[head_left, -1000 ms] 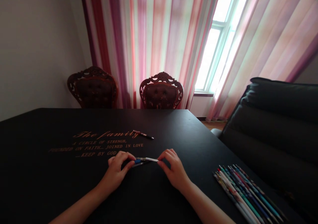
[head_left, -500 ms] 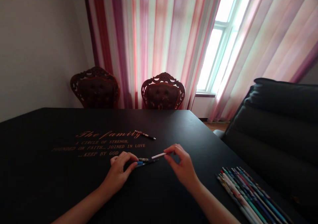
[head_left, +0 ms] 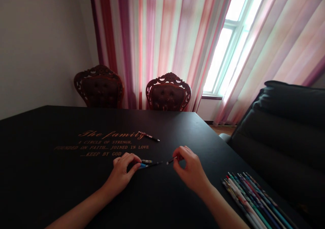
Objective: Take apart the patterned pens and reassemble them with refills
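Observation:
My left hand (head_left: 125,169) is pinched over a slim pen with a blue part (head_left: 143,165); its thin dark front end points right. Just beyond it, a short patterned pen piece (head_left: 146,161) shows past my left fingertips; whether they touch it I cannot tell. My right hand (head_left: 189,166) pinches a short, dark pen piece (head_left: 171,160) with a pale end, held a little above the table and apart from the blue pen. Farther away, a dark patterned pen (head_left: 149,136) lies across the end of the gold lettering.
Several pens (head_left: 254,195) lie side by side at the right of the black table (head_left: 63,185). A black padded chair (head_left: 276,130) stands along the right edge. Two carved wooden chairs (head_left: 169,93) stand at the far side, before striped curtains (head_left: 162,36).
My right hand has drawn slightly right, away from the blue pen. The piece in it looked white and longer before; now it shows dark and short. My left hand keeps its hold.

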Tool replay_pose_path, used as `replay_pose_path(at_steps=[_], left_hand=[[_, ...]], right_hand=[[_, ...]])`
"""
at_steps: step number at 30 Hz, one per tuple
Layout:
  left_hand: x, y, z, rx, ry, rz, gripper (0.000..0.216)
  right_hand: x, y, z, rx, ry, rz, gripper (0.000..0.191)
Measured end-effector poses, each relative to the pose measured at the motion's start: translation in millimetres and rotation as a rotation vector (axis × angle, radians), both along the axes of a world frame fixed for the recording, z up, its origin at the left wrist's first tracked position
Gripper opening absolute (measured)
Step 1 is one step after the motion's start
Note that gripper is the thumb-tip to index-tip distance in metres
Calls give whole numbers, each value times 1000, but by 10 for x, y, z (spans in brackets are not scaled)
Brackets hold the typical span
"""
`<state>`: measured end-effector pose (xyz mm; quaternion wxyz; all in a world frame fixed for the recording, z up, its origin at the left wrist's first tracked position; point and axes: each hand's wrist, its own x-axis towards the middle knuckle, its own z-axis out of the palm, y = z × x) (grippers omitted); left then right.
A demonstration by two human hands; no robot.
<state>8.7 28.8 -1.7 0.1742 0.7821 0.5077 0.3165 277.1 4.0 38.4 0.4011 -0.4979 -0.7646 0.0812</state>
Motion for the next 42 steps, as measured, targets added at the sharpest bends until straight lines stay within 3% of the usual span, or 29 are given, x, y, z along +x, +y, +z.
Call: replay_pose_path(at_steps=[5,8,11,13,15,28,35,42], left_hand=[[1,-13,8,2,0,4,13],[3,-20,16,5,-5,9,12],[-3,-17,12,4,-5,-3,12],[-10,-9,-1,6,-6,-7,14],[-18,-1,-15,14,-8,-9,15],[-21,17,-17,-6,-10,-20,12],[-22,-28,27,-111,-132,-46,21],[-13,-73,69,-140,-186,-76,17]], right_hand=[[-63,-11,-52,-97,-16,91,17],[-68,-18,-48,-306,449,188,6],[-59,-54,43,-490,1055,406,14],[-65,-83,100,-531,1262,525,20],[-83,-103,125,-549,1329,584,22],[-90,-113,83,-587,1307,590,21],[-95,-11,-119,-454,843,252,21],[-212,18,-323,-435,687,181,19]])
